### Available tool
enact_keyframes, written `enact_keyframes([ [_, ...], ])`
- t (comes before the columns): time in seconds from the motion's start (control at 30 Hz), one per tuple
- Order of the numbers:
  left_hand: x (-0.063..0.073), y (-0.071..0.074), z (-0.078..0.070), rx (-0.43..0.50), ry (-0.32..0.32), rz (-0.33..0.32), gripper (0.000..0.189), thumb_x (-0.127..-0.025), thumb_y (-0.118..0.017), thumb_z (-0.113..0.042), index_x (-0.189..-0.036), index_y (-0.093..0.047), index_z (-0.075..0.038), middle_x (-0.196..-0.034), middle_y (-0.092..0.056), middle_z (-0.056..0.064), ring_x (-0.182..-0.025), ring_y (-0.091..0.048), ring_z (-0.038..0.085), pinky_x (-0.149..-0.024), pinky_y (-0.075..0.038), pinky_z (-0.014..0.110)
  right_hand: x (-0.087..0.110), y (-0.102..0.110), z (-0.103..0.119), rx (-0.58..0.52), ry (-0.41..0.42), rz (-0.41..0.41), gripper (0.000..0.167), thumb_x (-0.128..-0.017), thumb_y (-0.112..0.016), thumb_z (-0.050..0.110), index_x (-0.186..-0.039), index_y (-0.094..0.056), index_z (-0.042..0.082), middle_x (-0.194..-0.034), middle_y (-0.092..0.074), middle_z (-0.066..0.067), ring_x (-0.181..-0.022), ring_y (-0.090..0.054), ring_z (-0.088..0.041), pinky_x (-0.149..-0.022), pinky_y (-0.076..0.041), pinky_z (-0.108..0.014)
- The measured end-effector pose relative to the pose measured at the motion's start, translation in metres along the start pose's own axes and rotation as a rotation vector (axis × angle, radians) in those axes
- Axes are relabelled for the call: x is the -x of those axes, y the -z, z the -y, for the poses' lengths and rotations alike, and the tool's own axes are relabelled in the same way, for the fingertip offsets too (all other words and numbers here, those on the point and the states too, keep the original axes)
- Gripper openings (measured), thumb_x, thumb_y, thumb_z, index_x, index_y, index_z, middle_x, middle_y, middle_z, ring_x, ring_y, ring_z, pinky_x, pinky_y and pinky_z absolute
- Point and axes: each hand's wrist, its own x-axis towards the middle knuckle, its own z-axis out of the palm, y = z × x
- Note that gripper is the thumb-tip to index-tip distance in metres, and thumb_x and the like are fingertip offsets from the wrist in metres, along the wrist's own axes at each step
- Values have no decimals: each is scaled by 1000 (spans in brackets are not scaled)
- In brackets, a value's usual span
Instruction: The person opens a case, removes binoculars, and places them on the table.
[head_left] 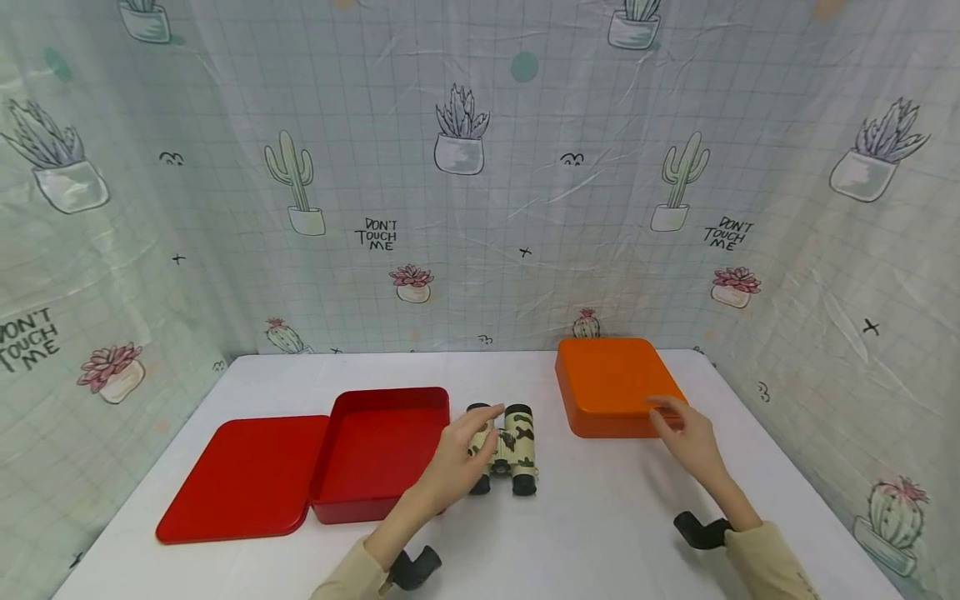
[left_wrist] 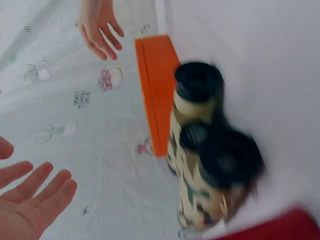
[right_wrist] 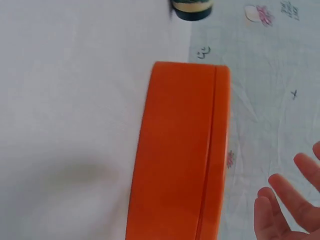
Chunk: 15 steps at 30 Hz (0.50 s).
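A pair of camouflage binoculars with black ends lies mid-table. My left hand is over its left side and hides part of it in the head view. In the left wrist view that hand's fingers are spread, with nothing between them and the binoculars to one side. At the back right sits an orange box with its lid on. Close by its front right corner is my right hand, fingers loosely bent and holding nothing. The right wrist view shows those fingers apart beside the orange box.
Left of the binoculars stands an open red box with nothing in it. Its red lid lies flat against the box's left side. Black wrist mounts are worn on both arms. A patterned curtain surrounds the white table.
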Motion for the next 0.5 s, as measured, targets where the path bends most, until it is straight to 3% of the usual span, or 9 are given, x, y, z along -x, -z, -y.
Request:
enact_keyframes([
  [0.07,-5,-7,-3,61,44,-25,33,-89,-50,-5,-121,-53,-6,-120,-58,8,-108,-55,19,-86,-50,32,-2,-3,-35,-26,-51,-23,23,-87,-55,18,-105,-62,7,-98,-65,-12,-78,-50,9,-58,-46,-14],
  [0.2,-16,-17,-14,168,113,-54,30,-89,-48,-1,-118,-54,0,-116,-59,14,-106,-57,26,-84,-51,35,-4,-17,-119,38,-144,-58,23,-90,-50,31,-108,-61,22,-104,-63,0,-83,-49,4,-59,-44,-14],
  [0.27,-21,-18,-22,223,142,-47,29,-89,-46,1,-117,-52,5,-116,-58,19,-106,-56,31,-84,-50,38,-5,-20,-145,70,-194,-57,25,-90,-47,38,-109,-59,28,-107,-61,4,-85,-49,4,-61,-45,-13],
  [0.33,-25,-19,-27,281,156,-34,29,-90,-44,0,-117,-51,8,-115,-57,23,-105,-56,34,-84,-50,37,-5,-17,-149,19,-227,-47,28,-90,-45,41,-111,-57,28,-108,-58,8,-85,-49,6,-63,-46,-10],
  [0.4,-28,-20,-33,348,187,-20,29,-90,-44,0,-117,-49,10,-115,-56,25,-105,-55,37,-85,-49,38,-8,-1,-110,-62,-287,-8,33,-92,-42,38,-115,-56,19,-107,-58,10,-86,-51,6,-65,-48,-10],
  [0.5,-32,-31,-21,468,215,-31,29,-92,-44,-3,-117,-50,9,-114,-56,26,-103,-56,38,-87,-48,42,-10,15,-80,-203,-338,42,37,-93,-41,35,-119,-54,12,-108,-57,10,-86,-52,7,-67,-49,-10],
])
